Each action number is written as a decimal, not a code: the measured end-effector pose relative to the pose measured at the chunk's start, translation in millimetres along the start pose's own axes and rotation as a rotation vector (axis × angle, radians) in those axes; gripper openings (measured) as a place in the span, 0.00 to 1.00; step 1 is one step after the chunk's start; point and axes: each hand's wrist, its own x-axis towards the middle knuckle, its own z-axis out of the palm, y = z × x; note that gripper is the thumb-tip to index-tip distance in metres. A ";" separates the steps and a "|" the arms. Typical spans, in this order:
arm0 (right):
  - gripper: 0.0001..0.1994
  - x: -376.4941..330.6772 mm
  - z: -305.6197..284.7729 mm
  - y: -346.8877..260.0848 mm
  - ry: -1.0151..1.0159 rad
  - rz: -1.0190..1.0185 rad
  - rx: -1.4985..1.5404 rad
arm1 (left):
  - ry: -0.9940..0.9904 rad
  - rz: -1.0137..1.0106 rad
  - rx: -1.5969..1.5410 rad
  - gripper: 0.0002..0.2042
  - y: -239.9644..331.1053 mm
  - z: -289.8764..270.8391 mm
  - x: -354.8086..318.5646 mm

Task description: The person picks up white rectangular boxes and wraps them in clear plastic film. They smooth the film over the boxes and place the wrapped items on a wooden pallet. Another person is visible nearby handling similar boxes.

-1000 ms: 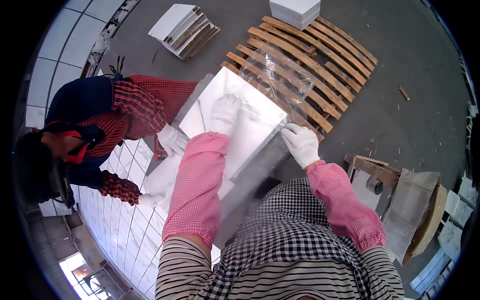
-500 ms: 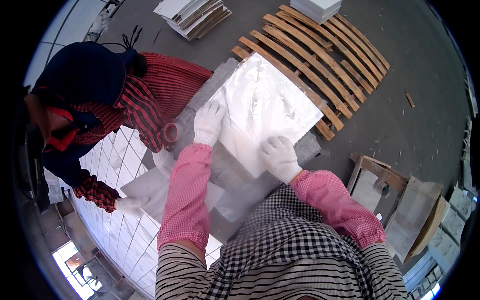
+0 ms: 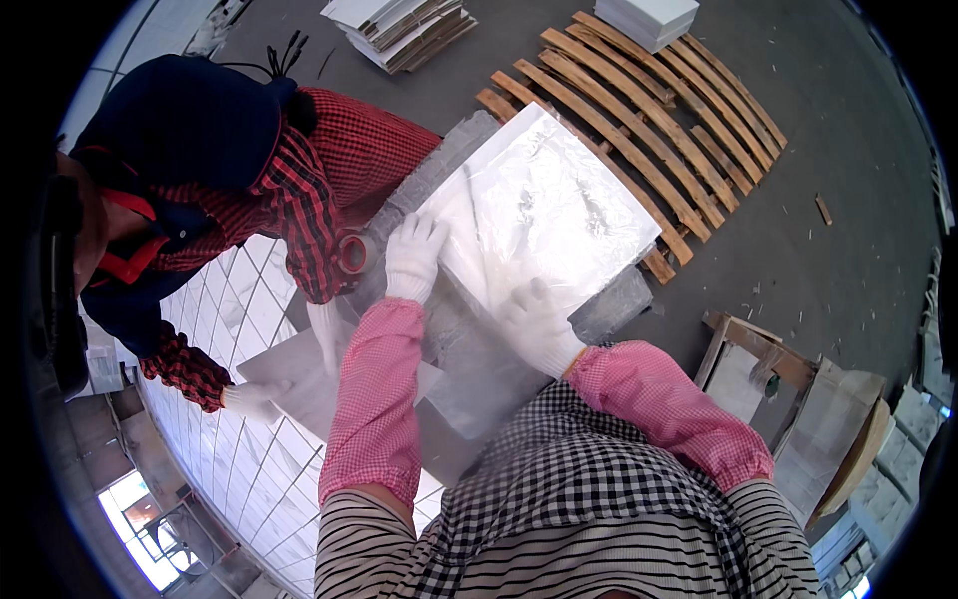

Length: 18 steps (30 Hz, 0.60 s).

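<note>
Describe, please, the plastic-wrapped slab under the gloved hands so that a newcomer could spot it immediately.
Start at the wooden pallet on the grey floor. Against its near edge lies a white square slab in clear plastic wrap, resting on grey slabs, with the left hand and right hand pressed on it. Unlike the bare white stacks nearby, its crinkled film glints.

Both hands wear white knitted cloth gloves, matt and soft-looking: the left hand [image 3: 414, 258] and the right hand [image 3: 537, 327] press on a clear plastic bag [image 3: 544, 205], glossy and crinkled, catching glare. Under the bag lies a grey stone-like slab [image 3: 469, 374], smooth and dull. Beyond the bag, a wooden pallet [image 3: 659, 120] shows rough, bare slats. Pink woven cloth sleeves [image 3: 374, 399], finely checked, cover the forearms. Left of the bag, the co-worker's red checked shirt [image 3: 339, 160] looks matt.
</note>
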 end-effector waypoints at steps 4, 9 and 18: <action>0.06 -4.8 -0.4 -1.5 -0.052 -0.002 -0.038 | -0.069 -0.050 -0.005 0.17 3.8 0.3 -6.5; 0.06 -5.7 -2.3 -4.0 -0.126 0.003 -0.111 | -0.070 -0.167 0.010 0.18 13.8 0.6 -12.9; 0.06 -11.1 0.9 -13.8 -0.129 -0.016 -0.136 | -0.475 -0.505 -0.057 0.30 39.5 -42.5 24.6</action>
